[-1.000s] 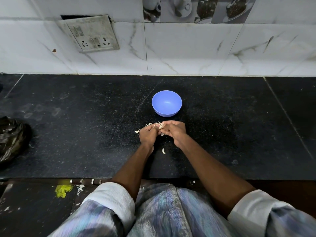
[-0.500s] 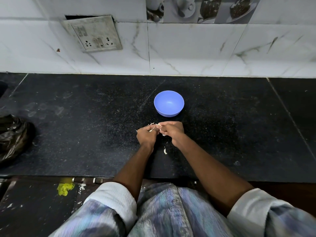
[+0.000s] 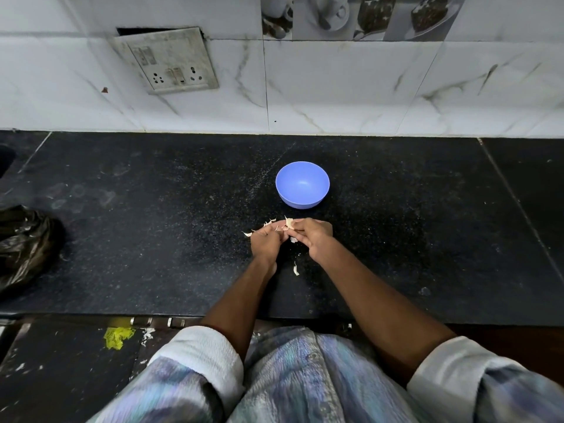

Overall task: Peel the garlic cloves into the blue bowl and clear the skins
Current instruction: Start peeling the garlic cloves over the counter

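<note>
On the far left of the bench [image 3: 152, 239] I see a black plastic bag [image 3: 24, 245]. My left hand [image 3: 267, 244] curls its grip around garlic skins [image 3: 268, 223], touching my right hand [image 3: 312, 238], which pinches a garlic clove [image 3: 289, 223]. One loose skin [image 3: 295, 269] lies between my wrists. The blue bowl [image 3: 302, 184] sits just beyond the hands.

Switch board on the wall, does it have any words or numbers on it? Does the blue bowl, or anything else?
No readable text anywhere.
Switch board: only sockets and switches, any marks too blurred to read.
Blue bowl: plain, no label.
Picture tiles: cups and cakes, no words.
</note>
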### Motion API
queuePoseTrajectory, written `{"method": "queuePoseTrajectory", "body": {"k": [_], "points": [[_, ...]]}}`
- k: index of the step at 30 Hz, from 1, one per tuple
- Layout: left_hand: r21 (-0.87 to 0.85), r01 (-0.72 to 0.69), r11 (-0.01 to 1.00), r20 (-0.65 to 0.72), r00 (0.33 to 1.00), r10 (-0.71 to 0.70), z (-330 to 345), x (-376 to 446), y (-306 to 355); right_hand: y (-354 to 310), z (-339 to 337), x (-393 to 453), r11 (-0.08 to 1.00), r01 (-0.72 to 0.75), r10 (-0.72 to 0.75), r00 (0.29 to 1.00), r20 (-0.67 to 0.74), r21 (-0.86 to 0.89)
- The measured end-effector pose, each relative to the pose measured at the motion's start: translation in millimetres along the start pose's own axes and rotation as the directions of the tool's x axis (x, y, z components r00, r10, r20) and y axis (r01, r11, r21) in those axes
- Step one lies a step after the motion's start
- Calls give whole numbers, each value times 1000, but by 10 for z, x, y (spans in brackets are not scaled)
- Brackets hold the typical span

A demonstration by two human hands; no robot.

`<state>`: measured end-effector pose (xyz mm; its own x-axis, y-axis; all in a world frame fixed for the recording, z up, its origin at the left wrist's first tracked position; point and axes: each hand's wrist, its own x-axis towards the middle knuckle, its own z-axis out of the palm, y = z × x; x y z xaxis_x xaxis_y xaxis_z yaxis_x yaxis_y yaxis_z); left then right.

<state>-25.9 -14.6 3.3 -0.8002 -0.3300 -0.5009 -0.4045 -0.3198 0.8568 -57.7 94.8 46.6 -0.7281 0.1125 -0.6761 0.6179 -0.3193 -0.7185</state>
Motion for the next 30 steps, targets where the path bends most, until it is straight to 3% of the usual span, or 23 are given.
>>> {"method": "queuePoseTrajectory", "body": {"k": [6,10,14,17,21,23,30], "points": [[-59,-6,998,39,999,8,-19,29,7,20,-28,-13,975,61,-48,997,66,-212],[-81,0,997,85,996,7,-25,60,4,16,28,-33,951,99,-96,995,22,-293],[57,-32,998,-32,999,34,-41,80,20,20,67,-39,889,155,-158,987,30,-430],[244,-132,961,-192,964,182,-99,111,72,37,41,-7,864,167,-175,984,28,-475],[374,-242,895,-127,943,308,-148,121,127,29,-14,-2,827,221,-232,972,44,-517],[402,-272,874,-81,941,330,-147,102,120,47,-25,20,823,242,-246,967,61,-514],[393,-402,827,79,911,406,-131,59,111,80,-20,115,943,211,-197,977,79,-256]]}}
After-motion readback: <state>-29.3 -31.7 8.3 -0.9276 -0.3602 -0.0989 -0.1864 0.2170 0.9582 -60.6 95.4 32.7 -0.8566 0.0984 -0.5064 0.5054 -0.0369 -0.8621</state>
